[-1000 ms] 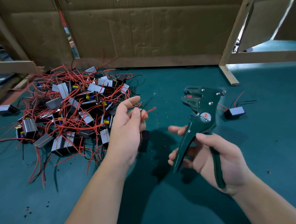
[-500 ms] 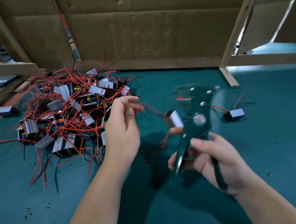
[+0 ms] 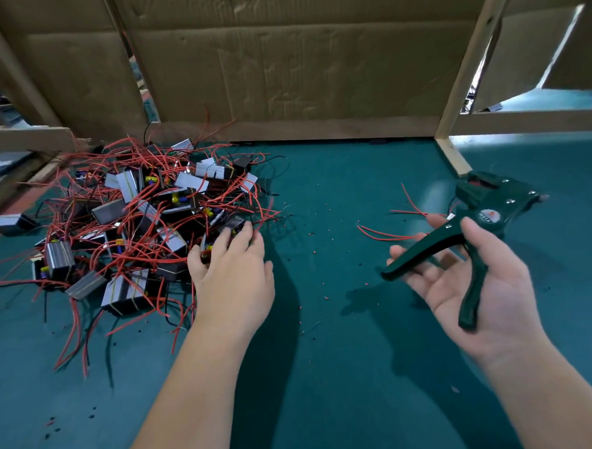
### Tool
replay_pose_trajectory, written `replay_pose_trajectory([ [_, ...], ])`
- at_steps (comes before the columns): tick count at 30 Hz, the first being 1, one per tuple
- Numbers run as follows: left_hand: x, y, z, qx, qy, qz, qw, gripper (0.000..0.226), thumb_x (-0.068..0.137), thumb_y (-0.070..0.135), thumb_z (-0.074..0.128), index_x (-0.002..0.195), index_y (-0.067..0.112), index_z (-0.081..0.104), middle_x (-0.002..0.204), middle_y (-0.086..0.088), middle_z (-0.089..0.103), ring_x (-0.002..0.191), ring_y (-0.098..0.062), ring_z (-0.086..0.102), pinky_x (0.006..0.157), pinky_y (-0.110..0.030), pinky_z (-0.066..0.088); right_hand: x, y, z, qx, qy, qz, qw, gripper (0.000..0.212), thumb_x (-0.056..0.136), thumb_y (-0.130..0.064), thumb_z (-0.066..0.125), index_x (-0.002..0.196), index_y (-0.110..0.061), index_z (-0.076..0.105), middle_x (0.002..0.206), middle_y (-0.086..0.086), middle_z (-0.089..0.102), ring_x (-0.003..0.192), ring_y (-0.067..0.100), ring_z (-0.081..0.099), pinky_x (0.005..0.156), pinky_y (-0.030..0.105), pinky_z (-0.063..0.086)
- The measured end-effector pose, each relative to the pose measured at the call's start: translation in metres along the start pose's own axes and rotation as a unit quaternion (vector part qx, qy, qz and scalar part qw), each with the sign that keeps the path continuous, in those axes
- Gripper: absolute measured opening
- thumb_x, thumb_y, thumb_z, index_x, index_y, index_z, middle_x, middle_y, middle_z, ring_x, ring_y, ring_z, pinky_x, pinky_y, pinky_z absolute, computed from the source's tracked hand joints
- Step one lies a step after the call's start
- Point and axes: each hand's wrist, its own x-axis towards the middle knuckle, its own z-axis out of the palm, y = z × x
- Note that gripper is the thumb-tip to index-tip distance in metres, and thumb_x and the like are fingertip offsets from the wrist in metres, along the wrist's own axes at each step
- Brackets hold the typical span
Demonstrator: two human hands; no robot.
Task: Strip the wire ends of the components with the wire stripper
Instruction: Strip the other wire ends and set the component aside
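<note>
My left hand (image 3: pixel 234 279) reaches the near right edge of the pile of components (image 3: pixel 133 215) for one more; whether its fingers grip, I cannot tell. My right hand (image 3: pixel 504 299) holds the wire stripper (image 3: pixel 485 204) loosely, handles apart, ready.

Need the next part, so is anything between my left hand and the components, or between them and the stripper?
Nothing visible. The left hand touches the components at the pile's near edge; tangled red wires may snag. Open mat lies between pile and the wire stripper in the right hand.
</note>
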Motion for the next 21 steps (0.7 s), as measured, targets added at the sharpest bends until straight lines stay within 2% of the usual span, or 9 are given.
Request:
replay_pose_trajectory([
  [2,0.002,0.001,-0.002,-0.018,0.023,0.004,1.0,0.045,0.099,0.032,0.039,0.144,0.026,0.037,0.154,0.014,0.027,0.145,-0.01,0.013,0.113,-0.048,-0.002,-0.002,0.003,0.003,-0.006,-0.005,0.012,1.0,0.039,0.078,-0.033,0.06,0.108,-0.008,0.061,0.099,0.012,0.051,0.087,0.043,0.068,0.07,0.045,0.057],
  [4,0.002,0.003,-0.007,-0.098,0.105,0.027,0.989,0.035,0.098,0.026,0.046,0.132,0.024,0.054,0.142,0.012,0.047,0.138,-0.006,0.031,0.112,-0.042,0.002,-0.003,0.004,0.005,-0.006,-0.005,0.025,1.0,0.043,0.077,-0.033,0.059,0.111,-0.007,0.061,0.101,0.012,0.051,0.087,0.044,0.068,0.068,0.045,0.058],
  [6,0.001,0.006,-0.014,-0.203,0.2,0.094,0.954,0.022,0.094,0.019,0.056,0.111,0.019,0.068,0.118,0.007,0.064,0.116,-0.003,0.051,0.108,-0.041,0.021,-0.003,0.004,0.006,-0.007,-0.014,0.033,0.999,0.043,0.077,-0.032,0.058,0.112,-0.006,0.061,0.108,0.013,0.051,0.086,0.043,0.068,0.069,0.045,0.058],
  [8,-0.003,0.011,-0.017,-0.331,0.242,0.146,0.9,0.011,0.088,0.013,0.063,0.095,0.014,0.071,0.096,0.009,0.067,0.095,-0.002,0.059,0.093,-0.029,0.044,-0.003,0.003,0.005,-0.007,-0.039,0.041,0.998,0.043,0.078,-0.03,0.056,0.113,-0.007,0.062,0.112,0.017,0.056,0.085,0.042,0.068,0.072,0.046,0.058],
  [10,-0.006,0.019,-0.02,-0.487,0.196,0.115,0.843,0.008,0.083,0.01,0.072,0.087,0.016,0.069,0.083,0.011,0.069,0.084,-0.004,0.064,0.079,-0.022,0.051,-0.004,0.003,0.004,-0.014,-0.084,0.056,0.995,0.043,0.078,-0.029,0.054,0.114,-0.007,0.062,0.11,0.022,0.062,0.084,0.039,0.068,0.074,0.046,0.058],
  [12,-0.009,0.029,-0.023,-0.621,0.128,0.061,0.771,0.021,0.078,0.007,0.076,0.09,0.018,0.063,0.075,0.01,0.069,0.075,-0.006,0.066,0.07,-0.017,0.051,-0.005,0.003,0.004,-0.02,-0.137,0.085,0.987,0.049,0.073,-0.032,0.064,0.114,-0.006,0.063,0.101,0.027,0.066,0.081,0.038,0.067,0.075,0.047,0.057],
  [16,-0.009,0.039,-0.025,-0.78,0.037,0.01,0.625,0.062,0.069,0.01,0.068,0.124,0.019,0.041,0.066,0.009,0.061,0.086,-0.018,0.07,0.076,-0.018,0.052,-0.01,0.008,0.007,-0.05,-0.214,0.169,0.961,0.069,0.054,-0.034,0.085,0.115,-0.007,0.067,0.094,0.029,0.066,0.078,0.04,0.066,0.075,0.05,0.055],
  [19,-0.01,0.039,-0.025,-0.809,-0.026,-0.018,0.588,0.078,0.069,0.004,0.063,0.138,0.02,0.031,0.07,0.004,0.064,0.082,-0.017,0.072,0.068,-0.021,0.054,-0.014,0.015,0.01,-0.051,-0.222,0.182,0.956,0.067,0.053,-0.031,0.087,0.111,-0.004,0.068,0.095,0.027,0.065,0.076,0.042,0.065,0.074,0.052,0.054],
  [21,-0.011,0.039,-0.027,-0.795,-0.077,-0.016,0.601,0.063,0.067,0.002,0.063,0.128,0.009,0.048,0.078,0.002,0.07,0.078,-0.014,0.071,0.068,-0.02,0.055,-0.016,0.019,0.013,-0.038,-0.229,0.174,0.957,0.061,0.054,-0.029,0.086,0.107,-0.003,0.068,0.099,0.023,0.064,0.075,0.043,0.065,0.074,0.054,0.053],
])
